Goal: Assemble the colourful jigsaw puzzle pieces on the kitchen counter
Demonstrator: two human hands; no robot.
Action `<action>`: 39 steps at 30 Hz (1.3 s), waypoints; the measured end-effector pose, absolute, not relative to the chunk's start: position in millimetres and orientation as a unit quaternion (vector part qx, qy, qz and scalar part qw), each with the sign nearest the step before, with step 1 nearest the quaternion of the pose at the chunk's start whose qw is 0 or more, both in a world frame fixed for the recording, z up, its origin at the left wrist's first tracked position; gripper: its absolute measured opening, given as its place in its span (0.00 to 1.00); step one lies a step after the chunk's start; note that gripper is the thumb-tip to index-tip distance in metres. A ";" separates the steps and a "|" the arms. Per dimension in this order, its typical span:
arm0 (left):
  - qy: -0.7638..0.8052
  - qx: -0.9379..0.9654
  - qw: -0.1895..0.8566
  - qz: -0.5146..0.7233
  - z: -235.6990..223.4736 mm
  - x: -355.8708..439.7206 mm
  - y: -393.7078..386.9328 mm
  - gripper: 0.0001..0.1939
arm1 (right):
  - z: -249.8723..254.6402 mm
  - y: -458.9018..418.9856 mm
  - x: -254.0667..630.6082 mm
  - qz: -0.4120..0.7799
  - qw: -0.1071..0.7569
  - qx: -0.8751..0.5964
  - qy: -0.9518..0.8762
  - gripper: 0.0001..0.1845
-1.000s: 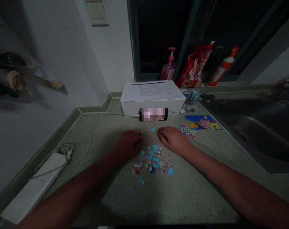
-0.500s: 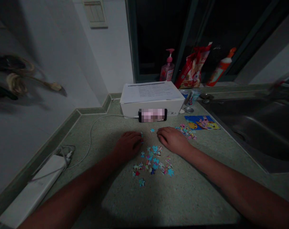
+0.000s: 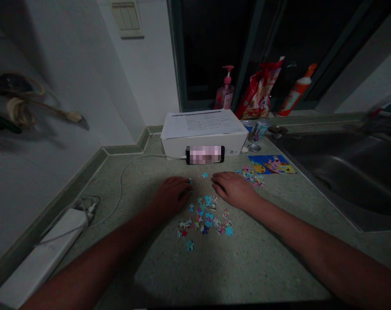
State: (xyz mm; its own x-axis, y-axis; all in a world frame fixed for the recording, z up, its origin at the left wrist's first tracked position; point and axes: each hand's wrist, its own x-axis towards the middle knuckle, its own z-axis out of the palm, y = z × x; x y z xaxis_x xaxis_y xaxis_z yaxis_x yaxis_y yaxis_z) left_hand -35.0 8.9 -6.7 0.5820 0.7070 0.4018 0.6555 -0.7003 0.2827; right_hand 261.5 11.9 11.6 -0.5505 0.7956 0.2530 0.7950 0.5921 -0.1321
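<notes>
My left hand (image 3: 172,194) rests on the counter with its fingers curled. A small blue puzzle piece (image 3: 190,181) shows at its fingertips, held on edge. Across from it my right hand (image 3: 234,189) lies on the counter, palm down, its fingers loosely bent and thumb apart; nothing shows in it. Between the two hands, slightly farther off, lies a single light-blue puzzle piece (image 3: 204,175). Nearer to me several loose puzzle pieces (image 3: 208,218) are spread out, blue and multicoloured. Another pile of pieces (image 3: 251,176) sits just beyond my right hand.
A phone (image 3: 205,155) on a cable leans against a white box (image 3: 201,125). Right of it are a cartoon picture card (image 3: 272,164), a can (image 3: 259,131) and a steel sink (image 3: 350,172). A white power strip (image 3: 43,258) lies at the left wall.
The whole view has shifted very slightly. Both hands keep their places on the counter, and the loose pieces lie as before.
</notes>
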 end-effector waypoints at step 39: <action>0.377 0.902 0.042 0.207 9.8 -31.1 -1.9 0.08 | 11.9 7.9 265.5 0.007 0.132 -0.450 -0.883 0.17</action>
State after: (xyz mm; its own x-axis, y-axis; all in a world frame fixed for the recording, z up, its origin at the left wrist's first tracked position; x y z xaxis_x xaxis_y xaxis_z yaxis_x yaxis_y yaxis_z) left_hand -31.1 -1.9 9.8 0.6304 0.6974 0.3408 0.6626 -0.7122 0.2318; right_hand 265.5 7.9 11.9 -0.5597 0.7971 0.2264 0.7933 0.5944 -0.1317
